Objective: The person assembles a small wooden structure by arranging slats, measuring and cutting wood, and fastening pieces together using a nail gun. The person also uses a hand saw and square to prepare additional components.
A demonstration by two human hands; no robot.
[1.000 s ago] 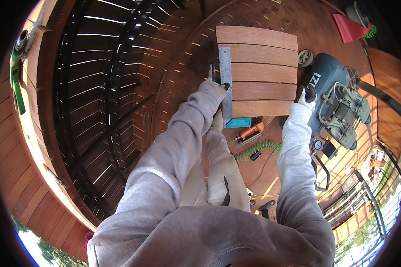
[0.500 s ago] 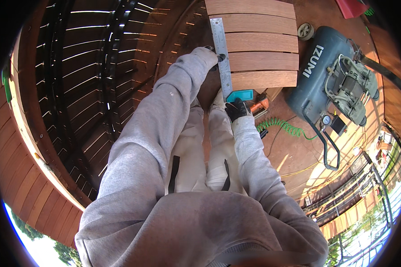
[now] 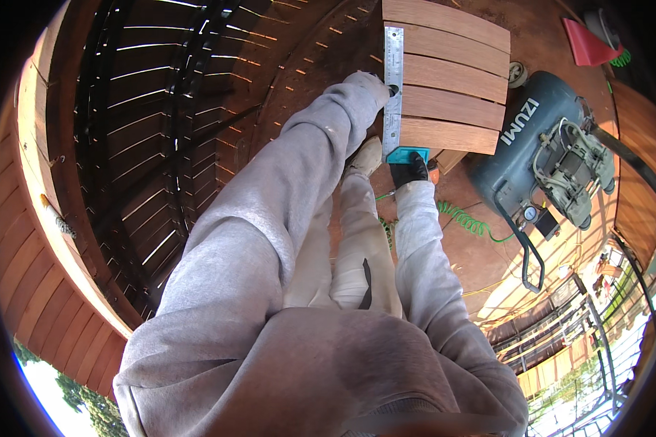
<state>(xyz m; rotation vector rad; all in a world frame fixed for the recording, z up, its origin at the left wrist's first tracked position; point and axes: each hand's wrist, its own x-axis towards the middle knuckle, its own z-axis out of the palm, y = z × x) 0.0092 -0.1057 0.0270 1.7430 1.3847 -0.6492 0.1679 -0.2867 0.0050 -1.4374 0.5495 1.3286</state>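
Reddish-brown flooring (image 3: 466,255) surrounds a panel of 5 brown wooden slats (image 3: 452,79), near a dark blue cylindrical air compressor (image 3: 543,109) and a green coiled hose (image 3: 465,221). All 5 slats lie side by side with narrow gaps, so their layout looks done; whether they are fastened, or what remains, I cannot tell. Along their left ends lies a silver metal square (image 3: 392,62) with a teal handle (image 3: 396,156) at its near end. Of the hands, the left hand (image 3: 375,82) sets a black-tipped thumb on the blade, its other fingers hidden; the black-gloved right hand (image 3: 408,171) touches the handle. I cannot tell whether either is clenched. The compressor's tank is closed, its contents unseen.
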